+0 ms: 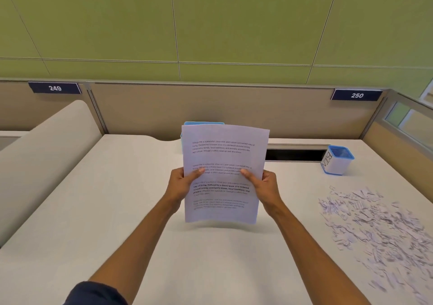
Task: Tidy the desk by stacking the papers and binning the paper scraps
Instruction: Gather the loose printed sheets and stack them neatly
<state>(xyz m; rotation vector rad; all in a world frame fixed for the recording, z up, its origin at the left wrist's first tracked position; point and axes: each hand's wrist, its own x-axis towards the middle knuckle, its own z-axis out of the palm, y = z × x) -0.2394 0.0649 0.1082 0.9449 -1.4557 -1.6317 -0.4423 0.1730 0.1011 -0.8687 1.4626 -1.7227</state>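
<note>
We hold the papers (225,175) upright at frame centre, left hand (181,184) and right hand (264,184) each pinching a side edge, probably squaring the stack. Next we lay them on the worktop (93,211); paper scraps (379,229) at lower right await the bin (338,160).

Counting two hands, left (181,184) and right (263,185), both gripping one sheaf of printed papers (225,173), sheet count not discernible. Noting one blue-rimmed bin (338,160), one blue tray (203,123) showing behind the papers, one scatter of paper scraps (379,229) too many for counting, two number plates, 249 (55,88) and 250 (356,95).
</note>
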